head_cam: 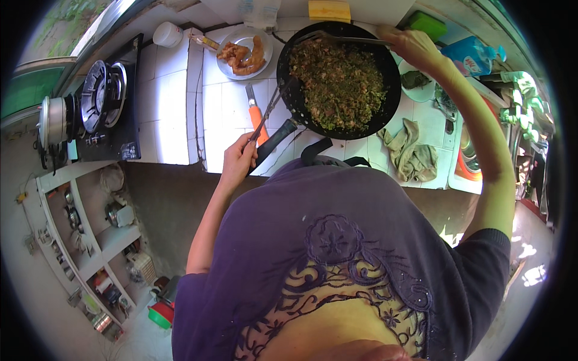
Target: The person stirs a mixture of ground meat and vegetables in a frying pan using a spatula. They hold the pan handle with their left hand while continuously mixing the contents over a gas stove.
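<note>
A black frying pan full of a chopped green and brown food mixture rests on the white tiled counter. Dark chopsticks are held in my left hand, their tips by the pan's left rim. The pan's black handle runs close beside those fingers; whether they touch it I cannot tell. At the far rim my right hand grips the metal handle of a spatula, whose head lies over the food's far left edge. An orange-handled knife lies left of the pan, partly behind the chopsticks.
Fried pieces sit on a plate at the back left, near a white tub. A gas stove stands further left. To the right are a crumpled cloth, a plate of dark greens and a blue pouch.
</note>
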A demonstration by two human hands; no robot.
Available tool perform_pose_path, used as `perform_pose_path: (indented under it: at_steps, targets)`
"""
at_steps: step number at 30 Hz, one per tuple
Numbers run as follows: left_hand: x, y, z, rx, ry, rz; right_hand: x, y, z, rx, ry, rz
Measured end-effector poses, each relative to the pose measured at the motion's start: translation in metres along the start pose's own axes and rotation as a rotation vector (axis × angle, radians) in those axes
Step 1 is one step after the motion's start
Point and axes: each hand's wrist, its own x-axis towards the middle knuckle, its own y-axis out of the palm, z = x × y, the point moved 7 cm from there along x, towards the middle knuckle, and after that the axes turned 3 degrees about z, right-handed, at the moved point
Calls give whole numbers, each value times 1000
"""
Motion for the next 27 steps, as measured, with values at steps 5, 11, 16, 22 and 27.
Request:
perform_pose_path:
  at_steps: [5, 11, 16, 22, 27]
  targets:
    - [0, 6, -3, 24, 4, -70, -13, -30, 61, -61, -253, 0]
    - [8, 4, -11, 31, 87, -106, -108, -44, 97, -53, -9, 69]
    - [28, 4, -43, 426, 261, -75, -192, -41, 108, 358, 521, 48]
    - [74, 5, -69, 1000, 544, -13, -192, -21, 190, 1138, 1066, -48]
    - [79, 4, -72, 1265, 643, 145, -144, 0, 262, 1109, 1051, 299]
